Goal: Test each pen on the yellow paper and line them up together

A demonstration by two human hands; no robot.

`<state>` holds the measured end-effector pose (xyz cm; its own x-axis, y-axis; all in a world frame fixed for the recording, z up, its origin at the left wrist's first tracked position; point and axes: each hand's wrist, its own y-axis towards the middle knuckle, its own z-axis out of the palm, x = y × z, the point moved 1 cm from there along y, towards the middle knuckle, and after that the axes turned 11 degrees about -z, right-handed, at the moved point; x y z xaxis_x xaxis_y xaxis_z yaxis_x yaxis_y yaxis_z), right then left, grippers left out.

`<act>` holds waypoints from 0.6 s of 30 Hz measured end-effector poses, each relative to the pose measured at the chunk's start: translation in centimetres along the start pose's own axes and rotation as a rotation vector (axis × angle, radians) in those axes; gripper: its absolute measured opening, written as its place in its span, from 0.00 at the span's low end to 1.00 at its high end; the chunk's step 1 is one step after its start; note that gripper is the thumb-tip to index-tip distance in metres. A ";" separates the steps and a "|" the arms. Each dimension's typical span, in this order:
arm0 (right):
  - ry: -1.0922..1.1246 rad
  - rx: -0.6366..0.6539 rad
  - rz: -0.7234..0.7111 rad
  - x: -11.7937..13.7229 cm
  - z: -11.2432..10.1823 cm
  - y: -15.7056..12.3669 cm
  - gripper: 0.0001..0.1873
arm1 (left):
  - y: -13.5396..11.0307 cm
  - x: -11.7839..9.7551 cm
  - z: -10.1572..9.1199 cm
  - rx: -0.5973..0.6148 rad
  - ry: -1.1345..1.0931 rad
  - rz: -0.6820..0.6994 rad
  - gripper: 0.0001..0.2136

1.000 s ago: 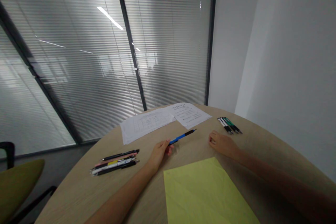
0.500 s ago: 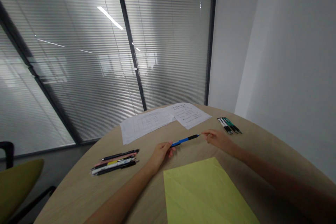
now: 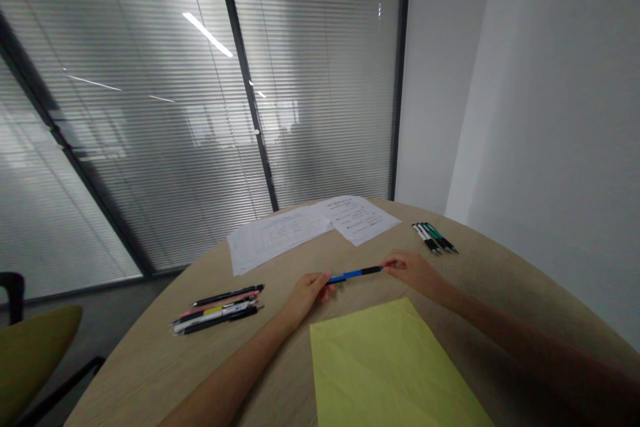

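A blue pen (image 3: 354,274) with a black grip is held level just above the table, between my two hands. My left hand (image 3: 311,291) pinches its rear end. At the tip, the fingers of my right hand (image 3: 404,267) are closed on the pen's point. Below the pen lies a creased yellow sheet of paper (image 3: 385,360).
Several pens (image 3: 220,310) lie side by side at the left of the round wooden table (image 3: 150,373). More pens, white and green (image 3: 434,238), lie at the right. Printed papers (image 3: 280,235) are spread at the back. A green chair (image 3: 40,347) stands at the left.
My right hand has closed on the pen's tip, where before it was just apart from it. The pen's tip end has dropped slightly, so the pen is nearer level.
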<state>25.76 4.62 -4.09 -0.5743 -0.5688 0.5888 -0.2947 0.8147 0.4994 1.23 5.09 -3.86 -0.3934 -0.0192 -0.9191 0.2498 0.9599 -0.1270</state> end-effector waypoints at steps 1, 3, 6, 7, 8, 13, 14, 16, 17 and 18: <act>-0.021 0.004 -0.017 0.0 -0.2 0.0 0.06 | 0.0 0.0 0.0 -0.003 -0.001 0.000 0.20; -0.076 0.004 -0.048 -0.2 -0.7 0.1 0.06 | 0.0 -0.1 -0.2 -0.015 -0.003 0.000 0.20; -0.154 -0.010 -0.080 -0.7 -1.7 0.3 0.05 | 0.0 -0.4 -0.5 -0.034 -0.015 -0.001 0.20; -0.169 -0.012 -0.087 -1.0 -2.1 0.4 0.05 | 0.0 -0.5 -0.6 -0.040 -0.024 -0.003 0.20; -0.179 -0.015 -0.092 -1.3 -2.5 0.5 0.06 | 0.0 -0.7 -0.7 -0.047 -0.034 -0.006 0.19; -0.173 -0.016 -0.048 -2.8 -4.5 0.8 0.06 | 0.2 -1.0 -1.5 -0.058 -0.117 -0.032 0.19; -0.162 -0.024 -0.023 -3.1 -4.8 0.9 0.06 | 0.4 -1.0 -1.7 -0.056 -0.140 -0.037 0.19; -0.125 -0.059 0.034 -3.8 -5.4 1.0 0.05 | 0.8 -0.8 -2.1 -0.057 -0.195 -0.047 0.19; -0.096 -0.081 0.065 -4.0 -5.6 1.1 0.05 | 1.0 -0.6 -2.4 -0.060 -0.228 -0.052 0.19; -0.059 -0.101 0.097 -4.2 -5.8 1.2 0.04 | 1.2 -0.4 -2.6 -0.064 -0.263 -0.056 0.19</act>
<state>32.22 7.30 -2.31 -0.6410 -0.4775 0.6009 -0.1588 0.8485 0.5048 -0.62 7.00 -2.63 -0.1598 -0.1369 -0.9776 0.1746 0.9708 -0.1645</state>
